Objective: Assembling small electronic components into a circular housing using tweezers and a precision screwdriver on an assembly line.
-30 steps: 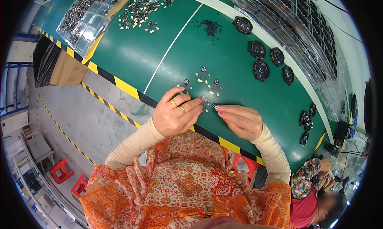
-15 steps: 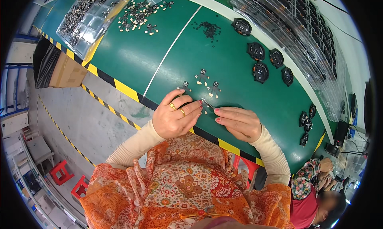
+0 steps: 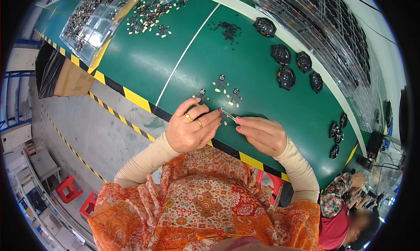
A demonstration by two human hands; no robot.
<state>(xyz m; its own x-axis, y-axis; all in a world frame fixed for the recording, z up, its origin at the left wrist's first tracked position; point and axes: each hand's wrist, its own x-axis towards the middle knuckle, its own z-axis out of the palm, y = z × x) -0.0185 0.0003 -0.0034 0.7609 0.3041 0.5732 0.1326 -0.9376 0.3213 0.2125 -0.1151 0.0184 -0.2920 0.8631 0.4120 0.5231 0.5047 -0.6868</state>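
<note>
My right hand [image 3: 264,135] grips thin metal tweezers [image 3: 229,115] between thumb and fingers. Their tip meets a tiny part held at the fingertips of my left hand [image 3: 192,126]. That left hand is pinched closed, and most of what it holds is hidden behind the fingers. Just beyond, three small black flex parts with pale tabs lie on the green table [image 3: 262,104]: one by the left fingers [image 3: 201,94], one farther back [image 3: 221,82], one to the right [image 3: 235,97]. A small pale tab [image 3: 225,123] shows below the tweezers.
Tiny black pieces [image 3: 229,31] form a pile farther back. More flex parts [image 3: 151,15] lie beside a clear tray [image 3: 94,43] at the far left. Several round black housings [image 3: 286,78] sit at right, near stacked clear trays [image 3: 321,41]. A co-worker's arm [image 3: 334,196] is at lower right.
Both hands stay almost in place. The tweezers have shifted slightly at the left fingertips, and their two prongs now show more clearly apart.
</note>
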